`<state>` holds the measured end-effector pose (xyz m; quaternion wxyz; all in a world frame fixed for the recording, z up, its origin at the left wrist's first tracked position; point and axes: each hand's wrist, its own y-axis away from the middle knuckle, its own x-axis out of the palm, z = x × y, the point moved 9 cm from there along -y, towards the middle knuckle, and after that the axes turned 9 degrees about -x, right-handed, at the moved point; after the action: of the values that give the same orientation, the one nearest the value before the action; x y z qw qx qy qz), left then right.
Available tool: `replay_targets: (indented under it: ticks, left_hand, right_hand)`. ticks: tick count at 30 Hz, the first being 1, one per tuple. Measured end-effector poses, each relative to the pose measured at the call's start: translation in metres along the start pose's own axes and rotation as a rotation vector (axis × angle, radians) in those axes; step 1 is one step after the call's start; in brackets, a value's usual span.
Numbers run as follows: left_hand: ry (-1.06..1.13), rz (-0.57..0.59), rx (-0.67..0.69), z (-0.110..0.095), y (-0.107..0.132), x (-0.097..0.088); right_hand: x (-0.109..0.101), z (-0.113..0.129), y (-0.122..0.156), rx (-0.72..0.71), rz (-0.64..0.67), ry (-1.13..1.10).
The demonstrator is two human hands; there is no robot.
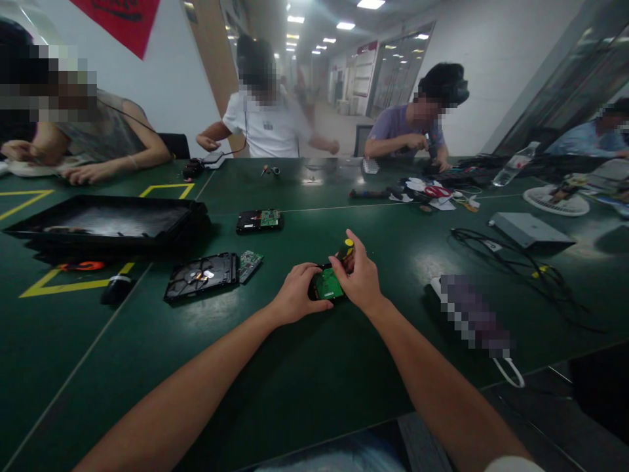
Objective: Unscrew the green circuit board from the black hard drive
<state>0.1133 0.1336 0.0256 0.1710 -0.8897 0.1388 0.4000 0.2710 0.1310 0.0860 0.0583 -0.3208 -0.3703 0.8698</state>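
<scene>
A small black hard drive with a green circuit board (327,286) lies on the dark green table (314,367) in front of me. My left hand (296,294) grips its left edge, fingers curled around it. My right hand (358,274) is closed around a screwdriver with a yellow and black handle (345,250), held upright over the drive's right side. The screwdriver's tip is hidden behind my fingers.
An opened hard drive (201,276) with a loose green board (250,263) lies to the left, another drive (259,220) behind it. A black tray (105,223), a mouse (116,288), cables (511,259) and a grey box (531,229) surround me. Several people work across the table.
</scene>
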Motion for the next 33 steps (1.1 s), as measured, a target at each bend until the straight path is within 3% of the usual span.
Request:
replay_targets:
  ticks: [14,33]
  left_hand:
    - [0.016,-0.005,0.016,0.004,-0.001,0.000]
    - [0.025,-0.016,0.013,0.002,0.001,-0.002]
  right_hand:
    - [0.001,-0.001,0.002,-0.102,-0.056,-0.028]
    - [-0.008,0.000,0.004,-0.091,-0.101,-0.023]
